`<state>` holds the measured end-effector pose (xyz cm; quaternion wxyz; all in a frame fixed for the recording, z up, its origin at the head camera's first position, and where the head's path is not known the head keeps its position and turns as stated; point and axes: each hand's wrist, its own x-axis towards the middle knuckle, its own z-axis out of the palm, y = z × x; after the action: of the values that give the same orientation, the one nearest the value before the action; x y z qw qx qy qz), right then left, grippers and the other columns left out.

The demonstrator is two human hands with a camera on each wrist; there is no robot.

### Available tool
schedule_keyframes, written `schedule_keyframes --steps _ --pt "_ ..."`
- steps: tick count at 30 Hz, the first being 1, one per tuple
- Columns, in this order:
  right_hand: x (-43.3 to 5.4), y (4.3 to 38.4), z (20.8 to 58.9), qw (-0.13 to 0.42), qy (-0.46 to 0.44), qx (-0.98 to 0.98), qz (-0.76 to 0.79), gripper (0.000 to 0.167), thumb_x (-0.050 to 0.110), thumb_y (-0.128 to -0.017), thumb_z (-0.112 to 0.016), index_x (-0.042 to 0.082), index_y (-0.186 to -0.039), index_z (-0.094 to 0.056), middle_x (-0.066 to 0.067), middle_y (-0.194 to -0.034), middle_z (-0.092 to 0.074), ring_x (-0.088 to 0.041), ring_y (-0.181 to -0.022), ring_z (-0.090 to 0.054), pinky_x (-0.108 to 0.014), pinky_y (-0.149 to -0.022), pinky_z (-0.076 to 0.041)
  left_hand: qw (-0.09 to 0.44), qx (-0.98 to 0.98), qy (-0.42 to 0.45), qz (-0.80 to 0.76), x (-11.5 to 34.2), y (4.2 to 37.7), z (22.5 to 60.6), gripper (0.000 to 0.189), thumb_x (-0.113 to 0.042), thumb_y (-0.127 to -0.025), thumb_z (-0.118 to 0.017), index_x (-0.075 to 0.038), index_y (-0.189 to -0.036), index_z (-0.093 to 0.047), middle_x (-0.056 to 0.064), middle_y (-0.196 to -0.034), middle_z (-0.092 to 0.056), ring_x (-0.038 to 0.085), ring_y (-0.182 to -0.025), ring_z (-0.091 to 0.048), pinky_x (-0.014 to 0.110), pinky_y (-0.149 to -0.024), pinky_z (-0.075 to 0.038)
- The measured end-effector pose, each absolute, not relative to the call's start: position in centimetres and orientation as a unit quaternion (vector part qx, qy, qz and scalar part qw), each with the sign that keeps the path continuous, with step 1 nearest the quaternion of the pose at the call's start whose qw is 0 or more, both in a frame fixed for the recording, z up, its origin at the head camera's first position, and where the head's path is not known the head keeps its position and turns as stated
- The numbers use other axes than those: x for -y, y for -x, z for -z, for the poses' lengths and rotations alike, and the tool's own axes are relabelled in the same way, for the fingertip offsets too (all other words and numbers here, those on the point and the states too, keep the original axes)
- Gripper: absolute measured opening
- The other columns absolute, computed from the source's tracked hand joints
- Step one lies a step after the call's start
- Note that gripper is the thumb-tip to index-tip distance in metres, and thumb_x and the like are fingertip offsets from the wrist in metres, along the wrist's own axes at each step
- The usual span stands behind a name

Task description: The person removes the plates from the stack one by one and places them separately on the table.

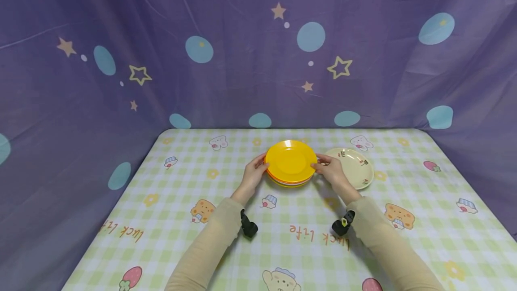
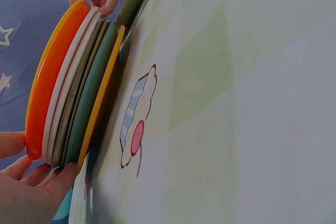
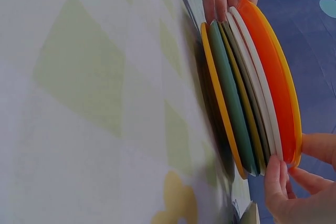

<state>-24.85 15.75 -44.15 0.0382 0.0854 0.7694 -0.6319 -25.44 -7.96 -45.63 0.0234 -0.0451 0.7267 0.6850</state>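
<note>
Both hands hold a stack of colourful plates from opposite sides in the head view. On top is a yellow plate (image 1: pixel 291 160). Below it the left wrist view shows an orange plate (image 2: pixel 44 108), white plates (image 2: pixel 62 98), darker greyish and olive rims, a green plate (image 2: pixel 94 93) and a lowest yellow plate (image 2: pixel 107 90). My left hand (image 1: pixel 253 173) grips the left rims, thumb at the top plate and fingers lower along the edges. My right hand (image 1: pixel 331 170) grips the right side likewise. The stack is close over the tablecloth, with shadow beneath.
A cream plate (image 1: pixel 357 169) with small printed motifs lies on the table just right of the stack, partly behind the right hand. A checked tablecloth (image 1: pixel 307 259) with cartoon prints covers the table. Purple curtain (image 1: pixel 250 89) hangs behind the far edge and at the sides.
</note>
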Motion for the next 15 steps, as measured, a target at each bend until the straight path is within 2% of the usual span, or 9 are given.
schedule_keyframes --steps 11,15 --pt "-16.14 24.80 44.41 0.036 -0.079 -0.749 0.657 0.049 -0.006 -0.097 -0.063 -0.015 -0.143 -0.050 -0.014 -0.110 -0.056 0.000 -0.065 -0.055 -0.015 -0.066 -0.055 0.013 -0.726 0.031 -0.687 8.06 25.39 45.85 0.042 0.001 -0.105 -0.053 0.006 -0.147 -0.052 0.025 -0.153 -0.048 0.036 -0.141 -0.046 0.040 -0.113 -0.043" --pt "-16.29 24.82 44.39 0.036 -0.085 -0.746 0.659 0.050 -0.007 -0.096 -0.064 -0.015 -0.144 -0.049 -0.015 -0.111 -0.059 0.000 -0.064 -0.056 -0.015 -0.066 -0.055 0.013 -0.725 0.031 -0.688 8.03 25.45 45.88 0.042 0.002 -0.105 -0.052 0.007 -0.147 -0.051 0.025 -0.152 -0.048 0.036 -0.141 -0.046 0.041 -0.113 -0.043"
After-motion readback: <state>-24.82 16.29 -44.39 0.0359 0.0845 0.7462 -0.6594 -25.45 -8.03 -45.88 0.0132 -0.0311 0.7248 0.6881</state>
